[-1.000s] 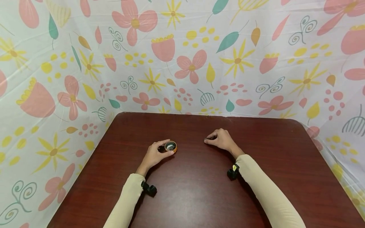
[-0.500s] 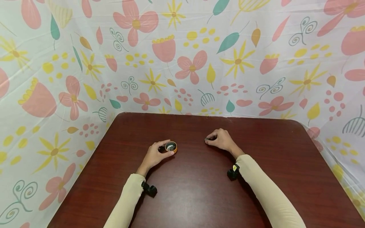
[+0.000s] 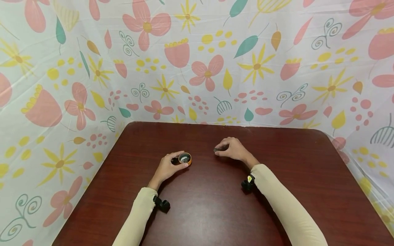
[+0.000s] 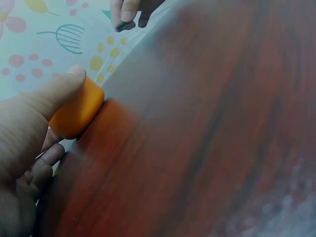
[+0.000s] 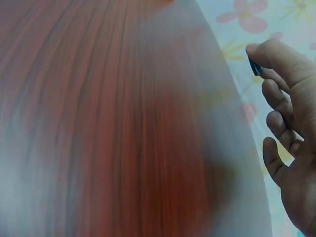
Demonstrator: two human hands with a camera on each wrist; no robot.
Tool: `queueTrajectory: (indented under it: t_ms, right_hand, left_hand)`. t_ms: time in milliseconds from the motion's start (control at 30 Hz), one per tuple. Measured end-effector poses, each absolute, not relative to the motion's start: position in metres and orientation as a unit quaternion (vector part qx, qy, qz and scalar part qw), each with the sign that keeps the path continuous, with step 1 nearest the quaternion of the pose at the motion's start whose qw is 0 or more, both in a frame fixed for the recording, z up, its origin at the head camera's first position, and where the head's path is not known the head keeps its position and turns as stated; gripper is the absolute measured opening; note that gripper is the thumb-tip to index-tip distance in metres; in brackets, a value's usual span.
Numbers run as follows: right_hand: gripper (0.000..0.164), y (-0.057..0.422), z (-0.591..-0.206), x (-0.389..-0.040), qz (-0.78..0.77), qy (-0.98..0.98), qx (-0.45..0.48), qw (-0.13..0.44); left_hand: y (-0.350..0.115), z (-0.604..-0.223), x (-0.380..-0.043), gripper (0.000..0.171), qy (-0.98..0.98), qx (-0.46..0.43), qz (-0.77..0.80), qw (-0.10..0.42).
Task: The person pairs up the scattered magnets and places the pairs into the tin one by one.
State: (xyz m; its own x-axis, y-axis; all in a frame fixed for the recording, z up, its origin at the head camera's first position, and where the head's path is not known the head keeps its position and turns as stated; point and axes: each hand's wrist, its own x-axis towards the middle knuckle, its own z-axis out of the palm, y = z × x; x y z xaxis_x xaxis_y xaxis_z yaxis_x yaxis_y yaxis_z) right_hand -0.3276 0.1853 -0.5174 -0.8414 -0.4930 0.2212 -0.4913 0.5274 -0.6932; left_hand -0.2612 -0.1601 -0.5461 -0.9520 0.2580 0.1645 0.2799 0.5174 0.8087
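Observation:
In the head view, my left hand [image 3: 166, 169] holds a small round orange container [image 3: 189, 163] between thumb and fingers. Its open top shows a shiny metallic inside with something dark in it, too small to make out. The left wrist view shows its smooth orange wall [image 4: 81, 111] upright on the table under my thumb. To the right, my right hand [image 3: 235, 149] pinches a small dark flat piece [image 3: 215, 149] between thumb and index finger, apart from the container. From the right wrist, this piece [image 5: 255, 67] looks black and thin, mostly covered by the fingertips.
Both arms reach over a dark reddish-brown wooden table [image 3: 197, 205] with rounded far corners. A white flower-print cloth [image 3: 215, 68] hangs behind the table and along both sides. A small black camera [image 3: 161, 204] is strapped to the left wrist, another [image 3: 247, 184] to the right.
My right hand has moved slightly left, toward the container, with the dark piece pinched in it. My left hand and the orange container stay in place.

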Motion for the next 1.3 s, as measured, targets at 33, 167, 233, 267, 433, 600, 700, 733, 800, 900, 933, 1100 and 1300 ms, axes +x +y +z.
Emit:
queueTrajectory:
  t_ms: [33,167,233,267,433,600,700,733,800,900,933,1100,1300]
  right_hand:
    - [0.019,0.181,-0.516,-0.328,-0.399,0.872,-0.285,0.005]
    - [0.018,0.160,-0.511,-0.327,-0.411,0.860,-0.304,0.018]
    - [0.018,0.149,-0.508,-0.327,-0.416,0.853,-0.314,0.024]
    - [0.017,0.143,-0.507,-0.327,-0.418,0.850,-0.319,0.028]
    - [0.015,0.115,-0.503,-0.327,-0.416,0.841,-0.343,0.043]
    - [0.014,0.090,-0.501,-0.326,-0.410,0.836,-0.362,0.042]
    - [0.015,0.080,-0.504,-0.326,-0.409,0.834,-0.368,0.041]
    - [0.015,0.077,-0.505,-0.327,-0.409,0.834,-0.369,0.041]
    - [0.016,0.074,-0.507,-0.327,-0.404,0.835,-0.372,0.041]
    - [0.015,0.072,-0.508,-0.327,-0.397,0.838,-0.373,0.043]
    - [0.014,0.072,-0.508,-0.327,-0.395,0.839,-0.372,0.045]
    - [0.017,0.075,-0.513,-0.328,-0.394,0.845,-0.359,0.044]
    - [0.022,0.081,-0.518,-0.330,-0.420,0.841,-0.339,0.035]
  left_hand:
    - [-0.160,-0.546,-0.261,0.065,-0.870,-0.155,-0.468,0.010]
    - [-0.159,-0.544,-0.260,0.065,-0.869,-0.156,-0.470,0.006]
    - [-0.158,-0.544,-0.261,0.065,-0.869,-0.156,-0.469,0.006]
    - [-0.158,-0.544,-0.261,0.065,-0.869,-0.156,-0.469,0.007]
    - [-0.158,-0.545,-0.262,0.065,-0.867,-0.162,-0.471,0.009]
    - [-0.158,-0.546,-0.263,0.064,-0.865,-0.162,-0.474,0.009]
    - [-0.159,-0.546,-0.264,0.065,-0.865,-0.164,-0.475,0.011]
    - [-0.159,-0.547,-0.264,0.065,-0.865,-0.165,-0.474,0.011]
    - [-0.158,-0.547,-0.265,0.065,-0.864,-0.168,-0.474,0.013]
    - [-0.157,-0.548,-0.265,0.065,-0.865,-0.171,-0.472,0.014]
    - [-0.157,-0.548,-0.266,0.065,-0.866,-0.171,-0.470,0.013]
    - [-0.156,-0.547,-0.266,0.065,-0.869,-0.169,-0.466,0.011]
    - [-0.156,-0.545,-0.267,0.064,-0.871,-0.173,-0.459,0.015]
